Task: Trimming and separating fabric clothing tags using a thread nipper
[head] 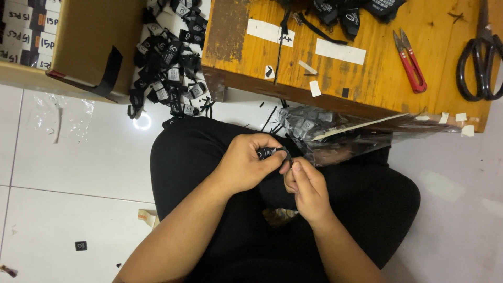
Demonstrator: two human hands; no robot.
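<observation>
My left hand point(243, 163) is closed around a small black strap piece point(269, 152) over my lap, thumb and forefinger pinching it. My right hand point(305, 186) meets it from the right, fingertips pinching the loop end of the same black piece. Both hands hover above my black trousers point(194, 152). Just right of them lies a clear plastic bag point(335, 136) holding more dark pieces with pale labels.
A worn wooden table point(387, 73) carries red thread snips point(410, 60), black scissors point(481, 57), white tape strips and black pieces. A heap of black labelled straps point(170, 68) lies on the white tile floor beside a cardboard box point(89, 42).
</observation>
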